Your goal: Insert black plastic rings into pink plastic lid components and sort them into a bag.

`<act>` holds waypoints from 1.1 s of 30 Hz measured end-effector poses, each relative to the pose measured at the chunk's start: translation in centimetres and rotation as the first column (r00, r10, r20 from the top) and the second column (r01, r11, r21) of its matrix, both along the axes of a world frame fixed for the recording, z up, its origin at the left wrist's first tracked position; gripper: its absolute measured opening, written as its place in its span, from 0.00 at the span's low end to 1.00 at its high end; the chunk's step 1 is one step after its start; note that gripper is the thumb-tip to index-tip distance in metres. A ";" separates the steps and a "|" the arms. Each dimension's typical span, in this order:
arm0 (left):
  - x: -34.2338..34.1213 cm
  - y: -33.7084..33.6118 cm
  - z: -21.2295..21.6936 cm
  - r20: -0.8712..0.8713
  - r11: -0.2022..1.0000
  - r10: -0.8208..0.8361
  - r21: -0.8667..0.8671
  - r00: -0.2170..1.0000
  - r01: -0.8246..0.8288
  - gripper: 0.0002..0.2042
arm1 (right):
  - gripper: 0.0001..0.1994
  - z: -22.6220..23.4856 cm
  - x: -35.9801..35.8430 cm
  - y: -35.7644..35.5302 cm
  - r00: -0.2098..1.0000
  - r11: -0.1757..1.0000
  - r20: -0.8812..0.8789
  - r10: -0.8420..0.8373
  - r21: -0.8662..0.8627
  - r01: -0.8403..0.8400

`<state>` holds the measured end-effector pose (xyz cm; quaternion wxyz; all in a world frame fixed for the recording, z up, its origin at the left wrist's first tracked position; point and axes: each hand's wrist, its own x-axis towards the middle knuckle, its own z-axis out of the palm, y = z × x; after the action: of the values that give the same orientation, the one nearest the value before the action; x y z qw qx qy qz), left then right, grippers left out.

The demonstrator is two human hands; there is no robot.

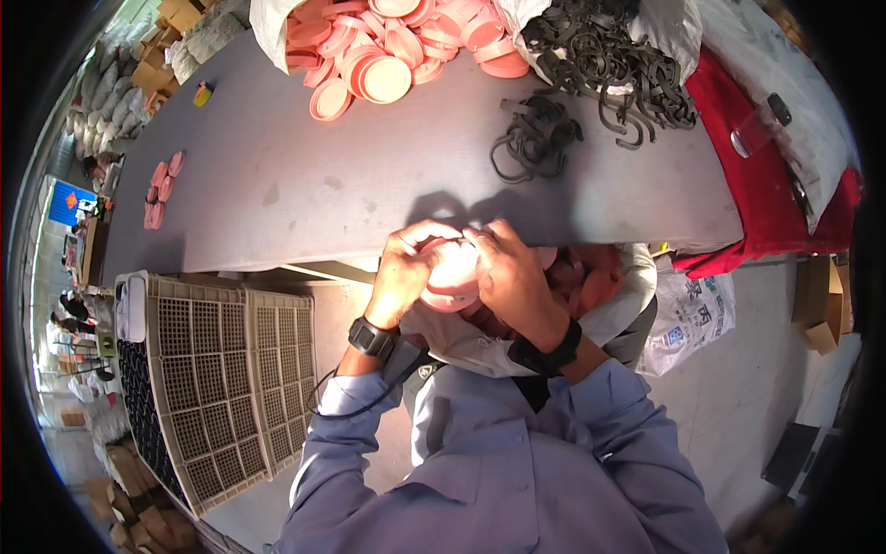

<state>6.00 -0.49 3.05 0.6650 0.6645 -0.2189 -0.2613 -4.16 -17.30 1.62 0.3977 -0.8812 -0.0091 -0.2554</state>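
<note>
At left, a few pink round plastic pieces (166,188) are set apart on the grey table (277,148), perhaps finished. Shallow pink plastic discs (385,79) are left heaped. Over a white sack (639,277), one rounded pink plastic piece (452,274) is gripped by the curled left hand (401,274) and pinched at its rim by the right hand (508,274). Curved black bands (537,138) are left piled.

On my screen I see a grey table (351,152) under bright light, a pale floor (724,415), and cardboard boxes (149,77) which stand behind, at left.
</note>
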 end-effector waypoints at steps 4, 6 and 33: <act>0.9 0.2 -1.6 0.033 0.999 0.010 0.038 0.999 -0.011 0.08 | 0.18 -0.5 -0.4 0.8 1.000 1.000 0.000 -0.015 -0.001 0.015; 0.7 0.0 -1.0 0.006 0.999 0.045 0.018 0.999 -0.045 0.06 | 0.17 1.0 -0.1 0.6 0.986 0.994 0.164 0.010 0.101 -0.027; -8.9 0.3 -5.1 0.097 0.931 0.354 0.062 0.930 -0.361 0.18 | 0.22 -3.7 -6.0 1.3 0.959 0.960 -0.180 0.219 0.215 -0.179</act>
<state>-2.92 -0.15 -2.05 0.6650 0.7292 -0.1116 -0.1162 -10.16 -16.00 -2.10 0.5055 -0.8535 -0.0323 -0.1228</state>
